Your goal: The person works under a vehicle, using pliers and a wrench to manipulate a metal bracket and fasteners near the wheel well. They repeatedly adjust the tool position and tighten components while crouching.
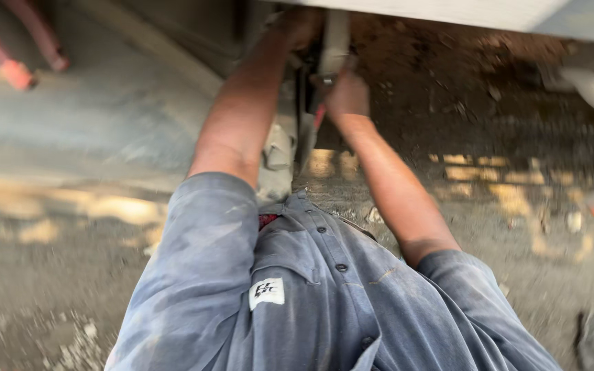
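dusty grey-blue work shirt w/ dark buttons, white chest patch.

The whole picture is blurry. The left hand goes up into the dark under the vehicle — its fingers can't be seen. The right hand grips something dark with a red bit — too smeared to tell what.

left hand on undercarriage | right hand gripping red-handled tool
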{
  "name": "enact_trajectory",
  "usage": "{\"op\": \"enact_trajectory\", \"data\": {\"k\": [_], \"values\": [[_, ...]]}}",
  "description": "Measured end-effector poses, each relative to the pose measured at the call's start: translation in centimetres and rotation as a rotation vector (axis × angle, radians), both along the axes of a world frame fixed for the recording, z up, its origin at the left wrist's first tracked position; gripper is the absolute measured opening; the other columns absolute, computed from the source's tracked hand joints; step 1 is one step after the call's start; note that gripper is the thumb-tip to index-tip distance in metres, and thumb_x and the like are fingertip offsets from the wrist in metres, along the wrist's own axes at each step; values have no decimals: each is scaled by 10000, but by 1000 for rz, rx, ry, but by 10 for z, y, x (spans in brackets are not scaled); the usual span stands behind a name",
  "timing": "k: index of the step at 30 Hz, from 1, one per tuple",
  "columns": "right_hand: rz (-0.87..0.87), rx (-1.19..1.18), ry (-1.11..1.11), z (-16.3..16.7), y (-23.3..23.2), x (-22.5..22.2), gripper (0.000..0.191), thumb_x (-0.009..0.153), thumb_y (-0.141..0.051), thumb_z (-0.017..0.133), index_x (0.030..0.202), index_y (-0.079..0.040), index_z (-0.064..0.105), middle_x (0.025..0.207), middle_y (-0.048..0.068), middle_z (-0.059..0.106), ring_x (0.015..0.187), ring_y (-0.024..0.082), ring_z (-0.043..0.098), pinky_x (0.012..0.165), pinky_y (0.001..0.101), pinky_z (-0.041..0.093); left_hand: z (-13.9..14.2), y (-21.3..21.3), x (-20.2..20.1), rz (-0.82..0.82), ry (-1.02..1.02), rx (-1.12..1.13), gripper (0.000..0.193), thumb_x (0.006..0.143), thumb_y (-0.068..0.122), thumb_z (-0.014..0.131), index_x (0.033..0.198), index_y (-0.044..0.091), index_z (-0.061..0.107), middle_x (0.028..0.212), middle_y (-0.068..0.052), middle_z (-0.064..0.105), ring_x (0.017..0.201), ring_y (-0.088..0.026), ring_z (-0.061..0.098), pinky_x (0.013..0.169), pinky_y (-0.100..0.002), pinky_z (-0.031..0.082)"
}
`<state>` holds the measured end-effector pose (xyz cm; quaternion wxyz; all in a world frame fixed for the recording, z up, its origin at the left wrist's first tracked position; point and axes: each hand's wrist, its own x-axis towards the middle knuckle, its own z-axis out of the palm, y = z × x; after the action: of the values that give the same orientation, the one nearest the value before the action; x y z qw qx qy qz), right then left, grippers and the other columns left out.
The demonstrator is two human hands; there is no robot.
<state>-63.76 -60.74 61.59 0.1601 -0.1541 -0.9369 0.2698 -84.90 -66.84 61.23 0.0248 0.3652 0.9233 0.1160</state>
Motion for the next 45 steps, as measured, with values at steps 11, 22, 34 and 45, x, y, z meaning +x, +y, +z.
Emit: {"op": "enact_trajectory", "data": {"k": [11, 22, 34, 45], "values": [[-85, -15, 181, 31, -22, 15, 698, 833, -136, 612, 1471, 61, 407, 999, 304, 716, 841, 424, 746, 695, 528, 593, 2, 3, -15, -3, 23, -199, 436, 716, -5, 698, 1151, 15, 713, 1057, -308, 695, 913, -437, 689, 707, -552, 558], [-128, -88, 102, 22, -30, 25, 783, 851, -374, 725, 1435, -8, 352, 980, 237, 750, 884, 413, 742, 757, 507, 599, -59, 12, -18, -28, 51, -145, 440, 702, -13, 702, 1141, 13, 716, 1051, -315, 692, 904, -448, 688, 693, -563, 556], [-119, 0, 121, 10, -17, 11, 271, 912, -298, 625, 971, -57, 734, 955, 220, 747, 878, 405, 734, 768, 516, 591, -28, 9, 6, -79, 70, -35, 445, 687, -21, 706, 1130, 11, 720, 1043, -323, 689, 893, -460, 686, 679, -575, 553], [-58, 182, 106, -14, 2, -4, 867, 945, -451, 752, 1434, 119, 319, 922, 247, 727, 801, 418, 720, 709, 494, 592, -4, -9, 18, -66, -18, 42, 449, 673, -29, 710, 1120, 10, 723, 1036, -330, 686, 884, -471, 684, 666, -586, 551]]}}
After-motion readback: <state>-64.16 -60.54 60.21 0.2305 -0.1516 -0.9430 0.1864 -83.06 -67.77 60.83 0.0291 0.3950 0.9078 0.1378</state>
